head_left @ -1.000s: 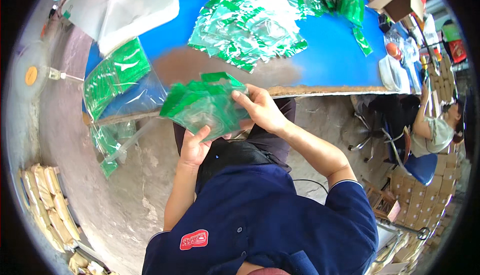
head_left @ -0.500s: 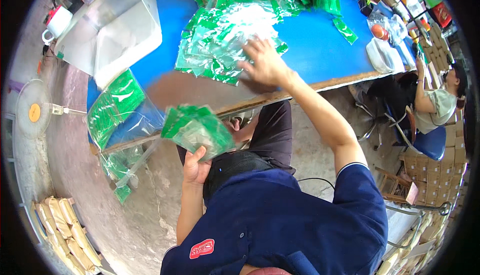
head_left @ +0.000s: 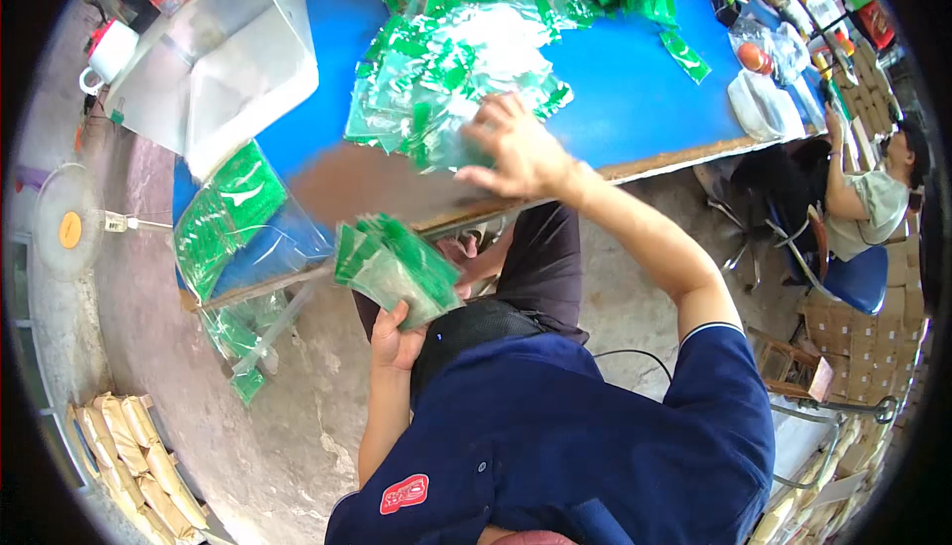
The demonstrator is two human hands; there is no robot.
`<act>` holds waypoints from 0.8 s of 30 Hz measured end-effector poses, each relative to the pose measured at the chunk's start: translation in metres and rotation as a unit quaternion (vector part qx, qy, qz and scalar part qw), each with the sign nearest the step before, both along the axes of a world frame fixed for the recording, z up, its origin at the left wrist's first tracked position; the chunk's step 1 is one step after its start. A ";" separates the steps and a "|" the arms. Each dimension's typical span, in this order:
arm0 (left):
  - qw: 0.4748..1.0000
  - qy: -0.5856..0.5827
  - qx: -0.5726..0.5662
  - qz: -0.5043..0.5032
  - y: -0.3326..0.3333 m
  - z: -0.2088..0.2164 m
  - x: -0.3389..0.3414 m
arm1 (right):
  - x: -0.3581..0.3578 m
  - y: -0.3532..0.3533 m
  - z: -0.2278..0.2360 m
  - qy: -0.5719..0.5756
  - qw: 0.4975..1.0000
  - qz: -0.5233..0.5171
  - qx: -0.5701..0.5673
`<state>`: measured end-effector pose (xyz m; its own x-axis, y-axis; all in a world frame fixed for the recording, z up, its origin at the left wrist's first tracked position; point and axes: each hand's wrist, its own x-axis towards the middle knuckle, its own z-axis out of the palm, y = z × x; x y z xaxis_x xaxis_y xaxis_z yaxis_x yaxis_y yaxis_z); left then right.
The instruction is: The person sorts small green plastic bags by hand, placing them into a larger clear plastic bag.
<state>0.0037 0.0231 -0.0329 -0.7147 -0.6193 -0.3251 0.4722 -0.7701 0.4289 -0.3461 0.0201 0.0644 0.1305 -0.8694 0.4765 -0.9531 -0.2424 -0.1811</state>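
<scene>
A fanned stack of small green and clear plastic packets point(head_left: 397, 262) rests in my left hand point(head_left: 399, 337), thumb pressed on top, low in front of the table's near edge. A large loose heap of the same kind of packets point(head_left: 426, 79) covers the middle of the blue table point(head_left: 625, 99), with glare whitening its centre. At the near side of that heap is my right hand point(head_left: 518, 153), fingers apart and slightly bent, nothing visible in it. Whether its fingertips touch the packets I cannot make out.
On the left stand a translucent plastic bin point(head_left: 238, 79) and a big clear bag of green packets point(head_left: 233, 208) hanging over the edge. A single packet point(head_left: 684, 56) lies to the right, near a white plastic container point(head_left: 764, 109). A seated person point(head_left: 863, 198) works at far right.
My right hand has drawn back toward me, from on the heap to its near edge. My left hand, with its packets, has shifted slightly right.
</scene>
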 end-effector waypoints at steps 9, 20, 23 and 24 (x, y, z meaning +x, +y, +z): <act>0.998 -0.035 -0.026 0.047 -0.005 0.015 -0.015 | 0.036 -0.006 0.032 -0.329 0.936 -0.039 0.118; 0.997 0.063 -0.001 0.052 -0.001 -0.005 -0.006 | 0.070 0.015 -0.011 -0.097 0.994 0.031 0.031; 0.996 -0.004 0.017 0.088 -0.003 0.001 -0.020 | 0.080 0.011 -0.004 -0.213 0.967 0.083 0.112; 0.996 -0.018 0.003 0.082 -0.003 0.008 -0.021 | 0.076 0.009 0.004 -0.303 0.918 0.139 0.213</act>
